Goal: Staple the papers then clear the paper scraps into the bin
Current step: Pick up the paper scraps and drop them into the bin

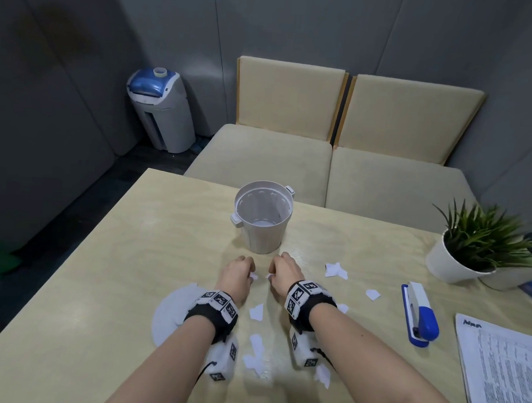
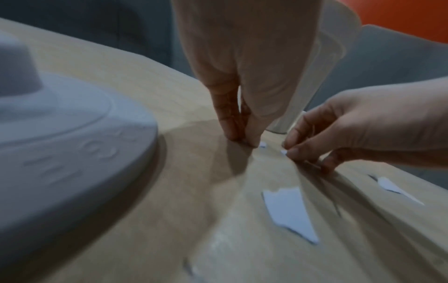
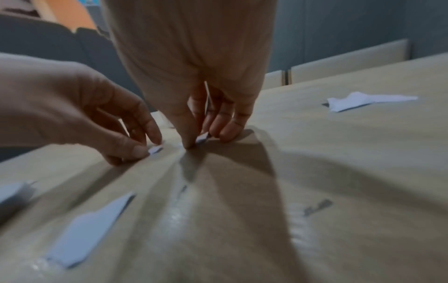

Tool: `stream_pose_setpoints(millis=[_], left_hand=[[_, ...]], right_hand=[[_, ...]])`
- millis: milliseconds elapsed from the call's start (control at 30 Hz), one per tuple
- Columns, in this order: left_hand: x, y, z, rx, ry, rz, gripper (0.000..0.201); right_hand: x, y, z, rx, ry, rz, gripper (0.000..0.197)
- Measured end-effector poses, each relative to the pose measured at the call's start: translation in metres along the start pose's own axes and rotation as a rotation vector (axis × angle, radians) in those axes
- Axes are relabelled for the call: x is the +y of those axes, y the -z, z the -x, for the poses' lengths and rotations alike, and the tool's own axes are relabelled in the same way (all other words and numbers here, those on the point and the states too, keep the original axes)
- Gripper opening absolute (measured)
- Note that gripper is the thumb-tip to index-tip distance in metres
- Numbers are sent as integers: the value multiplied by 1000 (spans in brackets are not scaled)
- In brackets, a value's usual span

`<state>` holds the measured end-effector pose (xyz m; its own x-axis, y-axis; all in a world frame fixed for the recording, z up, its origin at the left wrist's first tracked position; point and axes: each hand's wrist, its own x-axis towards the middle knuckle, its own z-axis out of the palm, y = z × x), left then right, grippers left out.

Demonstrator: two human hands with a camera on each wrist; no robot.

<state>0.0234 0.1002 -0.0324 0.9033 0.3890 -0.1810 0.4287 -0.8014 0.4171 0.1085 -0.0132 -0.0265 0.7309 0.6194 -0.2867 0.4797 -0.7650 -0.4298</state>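
Papers (image 1: 500, 372) lie in a printed stack at the right edge of the desk (image 1: 155, 239), and the blue and white stapler (image 1: 417, 315) rests just beside them, with no hand on it. From this I judge that the stapling part is probably finished, though the staple itself is too small to see.

The clearing part looks only at its beginning. The bin (image 1: 262, 219) stands open near the middle of the desk, and its bottom appears to hold no scraps. Its lid (image 1: 167, 315) lies flat on the desk under the left forearm. Both hands are low on the desk just in front of the bin. The left hand (image 1: 236, 274) pinches a small scrap (image 1: 253, 275) between thumb and fingertips, and the right hand (image 1: 283, 274) pinches another small scrap (image 1: 268, 276) in the same manner; both pieces seem to touch the desk.

Many white scraps remain: a large one (image 1: 336, 270) to the right of the hands, a smaller one (image 1: 372, 294) near the stapler, and several (image 1: 255, 351) between the forearms. All these must yet go into the bin.
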Motion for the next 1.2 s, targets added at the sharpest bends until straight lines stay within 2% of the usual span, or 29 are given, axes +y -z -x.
stream_pose_setpoints(millis=[100,267,333,433,500,600,700,833,1000,1100,1167,1200], left_hand=[[-2,6,-9,-81,-13,3,13],[-3,8,-13,-167,-112,-84,9],[-2,5,-12,-155,-120,-89,13],[-3,4,-10,-124,-75,-16,27],[-2,7,-10,-131,-61,-16,25],[0,11,-13,-162,-68,-40,19],[2,14,-17,-202,-91,-72,17],[1,18,-19,-277,-149,-125,13],[2,14,-11,-229,-173,-135,11],[5,14,-3,-181,-174,-92,7],[7,15,3,-160,-144,11,10],[8,15,8,-171,-124,65,15]], right_hand=[[0,1,-4,-64,-26,10,18],[2,8,-2,-114,-9,-14,19],[10,12,3,-97,-33,-109,8],[37,15,11,-4,-151,-280,12],[54,18,16,41,-215,-369,13],[60,21,17,70,-191,-402,20],[42,18,15,10,-170,-370,14],[24,8,14,-23,-118,-99,25],[15,5,11,-91,-72,48,17],[13,8,11,-137,-59,37,17],[15,12,12,-119,-71,-71,15],[20,14,14,-90,-88,-144,22]])
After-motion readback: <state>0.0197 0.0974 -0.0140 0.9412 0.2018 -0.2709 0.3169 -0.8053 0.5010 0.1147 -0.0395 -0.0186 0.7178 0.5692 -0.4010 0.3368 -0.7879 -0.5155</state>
